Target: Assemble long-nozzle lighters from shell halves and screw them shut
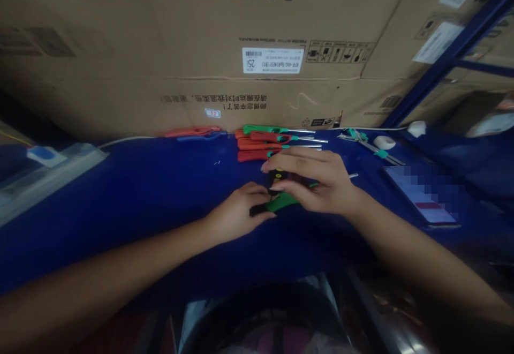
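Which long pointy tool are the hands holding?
The green-handled one, held between left hand and right hand; the other green one and the red ones lie behind by the box.

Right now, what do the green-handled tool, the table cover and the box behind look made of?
Green-handled tool, held by left hand and right hand: likely moulded plastic, uniform bright colour; black end parts unclear. Table cover: blue, smooth; cloth or sheet, can't tell. Box: cardboard, plain brown, printed text and a stuck-on label.

Green-and-black tool (283,202), orange-red and green row of tools (257,155), deep blue tabletop (140,193), brown cardboard box (160,49) with white label (272,60).
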Demonstrator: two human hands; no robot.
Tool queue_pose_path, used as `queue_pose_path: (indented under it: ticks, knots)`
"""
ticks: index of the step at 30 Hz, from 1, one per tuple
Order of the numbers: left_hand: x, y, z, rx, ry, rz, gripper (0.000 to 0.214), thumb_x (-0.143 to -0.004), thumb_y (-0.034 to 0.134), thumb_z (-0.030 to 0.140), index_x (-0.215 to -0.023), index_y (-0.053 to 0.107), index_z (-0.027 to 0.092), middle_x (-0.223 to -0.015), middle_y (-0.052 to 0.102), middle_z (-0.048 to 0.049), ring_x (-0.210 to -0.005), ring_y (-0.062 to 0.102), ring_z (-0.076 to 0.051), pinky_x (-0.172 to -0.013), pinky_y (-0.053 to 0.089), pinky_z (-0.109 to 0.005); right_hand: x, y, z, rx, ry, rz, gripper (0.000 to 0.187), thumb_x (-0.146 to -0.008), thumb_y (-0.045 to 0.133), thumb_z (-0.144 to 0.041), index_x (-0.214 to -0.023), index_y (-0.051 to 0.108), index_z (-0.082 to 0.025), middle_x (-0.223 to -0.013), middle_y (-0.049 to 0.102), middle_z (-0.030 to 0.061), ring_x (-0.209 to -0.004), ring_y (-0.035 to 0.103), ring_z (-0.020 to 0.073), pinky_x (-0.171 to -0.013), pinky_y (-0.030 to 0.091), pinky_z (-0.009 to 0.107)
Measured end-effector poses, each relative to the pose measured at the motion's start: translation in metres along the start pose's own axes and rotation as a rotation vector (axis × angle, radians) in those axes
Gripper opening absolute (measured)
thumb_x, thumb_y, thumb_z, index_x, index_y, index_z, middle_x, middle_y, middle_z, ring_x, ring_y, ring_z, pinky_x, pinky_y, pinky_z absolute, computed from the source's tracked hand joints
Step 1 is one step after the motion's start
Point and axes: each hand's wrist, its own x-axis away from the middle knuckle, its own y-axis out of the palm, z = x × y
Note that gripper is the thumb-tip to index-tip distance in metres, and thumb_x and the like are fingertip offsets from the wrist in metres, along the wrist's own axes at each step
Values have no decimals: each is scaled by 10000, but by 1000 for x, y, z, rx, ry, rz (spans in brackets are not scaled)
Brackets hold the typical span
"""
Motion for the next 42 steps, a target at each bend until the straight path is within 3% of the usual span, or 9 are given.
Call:
queue_pose_path:
  ticks: [7,12,17,24,28,31,34,37,42]
  knots:
    - [-1,-2,2,-17,2,-9,252,-872,762,243,-1114,745,171,-1090,742,-88,-1037,681,-237,-974,556,-413,3,4,8,86,7,119,188,-914,715,-285,-1074,696,-188,-958,740,77,-927,705,204,-849,596,329]
    - [-1,-2,1,-11,11,-2,302,-881,753,241,-1173,732,168,-1043,734,-80,-992,674,-221,-946,569,-396,-1,-2,6,-157,140,-59,318,-1030,439,-181,-1295,612,-161,-1193,708,116,-1153,661,201,-940,565,340]
    - [-1,-1,0,-5,2,-11,286,-872,764,242,-1148,737,175,-1088,733,-83,-1041,674,-232,-985,549,-412,0,-2,8,-60,92,78,213,-892,742,-285,-1069,716,-169,-925,730,59,-808,672,162,-741,568,286]
    - [-1,-2,1,-9,-11,4,182,-875,758,244,-1043,762,172,-1051,730,-80,-1001,680,-228,-948,562,-398,-3,-4,0,-178,115,-94,333,-1012,488,-173,-1316,619,-146,-1194,718,112,-1165,655,211,-1016,526,376]
    - [-1,-2,1,10,1,1,163,-873,760,243,-1020,757,173,-1032,743,-66,-985,691,-224,-944,565,-396,-3,3,2,-145,109,71,216,-911,713,-280,-1101,707,-177,-985,748,60,-833,685,168,-758,583,299]
    - [-1,-2,1,-5,4,-9,209,-875,758,241,-1078,749,195,-1065,742,-63,-1020,688,-228,-975,560,-410,-1,5,7,24,55,159,248,-860,779,-318,-1059,716,-183,-959,746,66,-859,687,185,-796,587,313]
    - [0,-2,0,-18,1,9,256,-882,750,244,-1137,740,224,-1078,732,-58,-1034,680,-224,-975,567,-409,1,1,10,-4,84,28,290,-1001,568,-281,-1264,650,-188,-1163,727,96,-1118,665,215,-981,550,381]
    - [0,-1,-1,-12,6,17,240,-882,749,241,-1122,747,230,-1069,732,-54,-1022,680,-221,-966,573,-406,1,-3,12,-161,158,-105,357,-1049,442,-276,-1364,583,-181,-1199,714,90,-1080,685,183,-905,580,336]
    - [0,-2,0,-23,13,8,243,-887,743,242,-1127,746,203,-1081,736,-70,-1054,678,-230,-978,567,-407,2,-3,19,22,90,97,279,-887,747,-380,-1086,710,-188,-985,750,75,-946,694,201,-858,578,331]
